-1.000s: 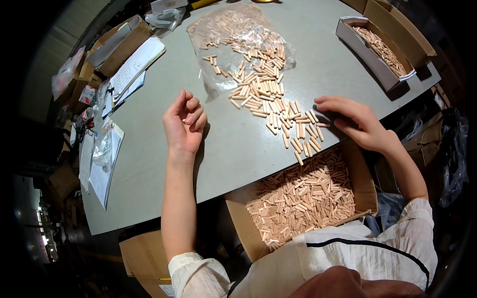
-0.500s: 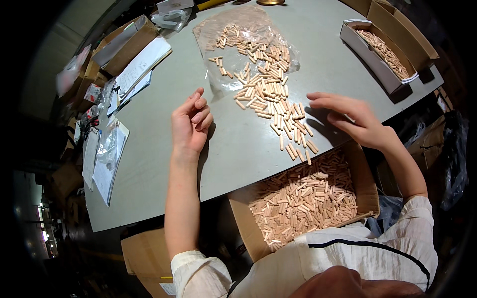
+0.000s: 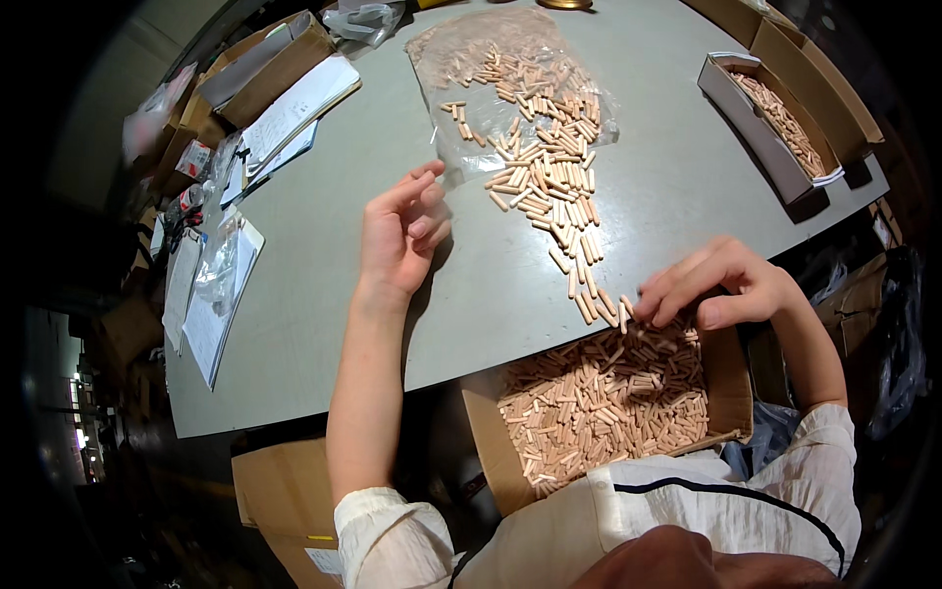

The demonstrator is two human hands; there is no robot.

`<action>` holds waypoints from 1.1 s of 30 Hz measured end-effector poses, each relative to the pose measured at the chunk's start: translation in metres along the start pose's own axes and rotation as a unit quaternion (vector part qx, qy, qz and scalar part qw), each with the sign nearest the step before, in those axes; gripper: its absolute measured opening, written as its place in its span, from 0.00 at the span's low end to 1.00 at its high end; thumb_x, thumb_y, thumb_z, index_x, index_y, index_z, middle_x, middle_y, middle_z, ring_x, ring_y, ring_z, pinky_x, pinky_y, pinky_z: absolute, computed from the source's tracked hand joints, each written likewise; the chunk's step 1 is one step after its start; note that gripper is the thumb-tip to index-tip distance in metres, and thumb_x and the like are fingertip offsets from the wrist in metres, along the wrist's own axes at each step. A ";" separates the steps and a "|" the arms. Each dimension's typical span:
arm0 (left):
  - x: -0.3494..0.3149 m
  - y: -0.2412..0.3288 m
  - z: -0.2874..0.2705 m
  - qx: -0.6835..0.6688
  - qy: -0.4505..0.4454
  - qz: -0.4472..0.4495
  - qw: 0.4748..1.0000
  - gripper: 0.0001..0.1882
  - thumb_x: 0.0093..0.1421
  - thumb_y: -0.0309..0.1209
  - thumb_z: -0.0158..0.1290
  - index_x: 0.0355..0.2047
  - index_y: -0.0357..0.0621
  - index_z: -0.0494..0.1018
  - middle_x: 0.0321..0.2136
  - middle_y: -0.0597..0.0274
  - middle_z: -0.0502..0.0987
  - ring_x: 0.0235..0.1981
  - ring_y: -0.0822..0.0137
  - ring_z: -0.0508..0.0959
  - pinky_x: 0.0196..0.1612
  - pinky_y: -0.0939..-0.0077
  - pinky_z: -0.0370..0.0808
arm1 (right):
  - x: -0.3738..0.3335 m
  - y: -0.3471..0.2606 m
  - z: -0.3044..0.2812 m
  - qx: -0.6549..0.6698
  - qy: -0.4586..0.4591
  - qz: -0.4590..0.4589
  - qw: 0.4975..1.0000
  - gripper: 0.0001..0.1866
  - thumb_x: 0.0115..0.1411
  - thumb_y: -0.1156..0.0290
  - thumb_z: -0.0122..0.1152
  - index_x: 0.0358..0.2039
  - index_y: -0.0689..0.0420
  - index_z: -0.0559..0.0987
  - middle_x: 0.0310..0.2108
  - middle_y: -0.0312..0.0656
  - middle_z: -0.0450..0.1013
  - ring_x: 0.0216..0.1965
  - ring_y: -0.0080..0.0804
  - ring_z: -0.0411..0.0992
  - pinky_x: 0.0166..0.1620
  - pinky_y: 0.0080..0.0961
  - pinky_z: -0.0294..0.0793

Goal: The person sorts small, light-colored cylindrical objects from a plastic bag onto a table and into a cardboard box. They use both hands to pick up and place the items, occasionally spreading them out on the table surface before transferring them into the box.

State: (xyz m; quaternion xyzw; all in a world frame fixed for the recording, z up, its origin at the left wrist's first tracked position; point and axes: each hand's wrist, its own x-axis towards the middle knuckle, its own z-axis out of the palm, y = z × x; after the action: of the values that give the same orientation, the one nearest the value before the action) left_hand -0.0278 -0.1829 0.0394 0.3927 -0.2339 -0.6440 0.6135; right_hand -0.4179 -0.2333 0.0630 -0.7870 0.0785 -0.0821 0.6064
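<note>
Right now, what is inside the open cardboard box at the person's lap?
Inside the cardboard box is a pile of wooden pegs. The top layer covers the box's bottom and anything deeper.

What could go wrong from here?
Wooden dowels at the edge of the table, by the right hand, might drop outside the open cardboard box below. Dowels lying loose outside the clear plastic bag could roll astray. The narrow dowel-filled box near the edge might fall if bumped.

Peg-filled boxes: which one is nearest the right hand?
The brown carton at the table's near edge: the right hand is at its far corner, while the narrow white-sided box stands farther off, on the tabletop.
</note>
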 end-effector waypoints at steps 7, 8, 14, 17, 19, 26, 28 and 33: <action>0.004 0.001 -0.002 -0.038 0.031 0.004 0.999 0.11 0.69 0.30 0.52 0.48 0.37 0.71 0.18 0.77 0.57 0.14 0.82 0.54 0.17 0.83 0.49 | 0.047 0.006 -0.001 -0.201 0.165 -0.024 0.965 0.26 0.74 0.57 0.54 0.62 0.64 0.74 0.65 0.51 0.70 0.66 0.44 0.68 0.68 0.38 0.65; 0.005 0.001 -0.001 -0.038 0.041 0.012 0.998 0.11 0.69 0.30 0.53 0.48 0.38 0.72 0.18 0.78 0.57 0.14 0.82 0.53 0.17 0.83 0.48 | 0.057 0.016 -0.003 -0.276 0.168 -0.042 0.945 0.29 0.74 0.55 0.53 0.65 0.63 0.71 0.69 0.52 0.65 0.69 0.45 0.64 0.70 0.40 0.62; -0.001 -0.021 0.014 0.255 0.141 0.176 0.940 0.10 0.73 0.34 0.51 0.47 0.40 0.74 0.17 0.77 0.62 0.15 0.82 0.55 0.20 0.83 0.49 | 0.090 0.046 -0.009 -0.575 0.048 0.006 0.817 0.51 0.69 0.30 0.39 0.76 0.60 0.51 0.78 0.51 0.45 0.79 0.46 0.40 0.78 0.53 0.32; 0.000 -0.034 0.003 0.494 0.113 0.280 0.816 0.08 0.71 0.32 0.54 0.42 0.41 0.78 0.14 0.72 0.68 0.17 0.81 0.61 0.22 0.81 0.56 | 0.076 0.031 -0.004 -0.561 0.036 0.035 0.826 0.53 0.67 0.28 0.39 0.77 0.59 0.50 0.78 0.51 0.45 0.79 0.47 0.40 0.78 0.53 0.34; -0.004 -0.040 0.011 0.599 0.088 0.325 0.727 0.07 0.70 0.31 0.55 0.40 0.41 0.79 0.15 0.69 0.70 0.18 0.80 0.65 0.23 0.81 0.60 | 0.060 0.024 0.001 -0.557 0.019 0.043 0.829 0.54 0.66 0.27 0.39 0.77 0.57 0.50 0.79 0.50 0.44 0.79 0.49 0.39 0.77 0.54 0.33; -0.005 -0.040 0.016 0.707 0.103 0.269 0.646 0.18 0.66 0.31 0.56 0.55 0.57 0.82 0.32 0.55 0.86 0.31 0.58 0.86 0.35 0.69 0.78 | 0.023 0.035 -0.013 -0.462 0.093 0.054 0.881 0.48 0.69 0.30 0.38 0.77 0.53 0.53 0.79 0.51 0.44 0.79 0.51 0.41 0.77 0.49 0.36; -0.007 -0.037 0.021 0.726 0.082 0.256 0.633 0.20 0.63 0.29 0.56 0.55 0.60 0.82 0.33 0.56 0.86 0.31 0.58 0.85 0.35 0.70 0.79 | 0.021 0.038 -0.027 -0.347 0.177 0.086 0.917 0.47 0.71 0.31 0.37 0.77 0.55 0.54 0.78 0.51 0.46 0.78 0.50 0.43 0.77 0.45 0.40; -0.008 -0.037 0.016 0.732 -0.002 0.271 0.625 0.24 0.60 0.24 0.55 0.54 0.64 0.82 0.33 0.58 0.86 0.31 0.60 0.85 0.36 0.71 0.79 | 0.030 0.045 -0.048 -0.146 0.276 0.097 0.945 0.37 0.78 0.42 0.33 0.72 0.59 0.64 0.73 0.49 0.61 0.73 0.41 0.57 0.75 0.35 0.50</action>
State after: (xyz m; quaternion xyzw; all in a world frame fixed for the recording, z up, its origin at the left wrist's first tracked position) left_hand -0.0636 -0.1726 0.0218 0.6300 -0.7253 -0.0653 0.2698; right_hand -0.4008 -0.2962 0.0320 -0.8017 0.3303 -0.2245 0.4447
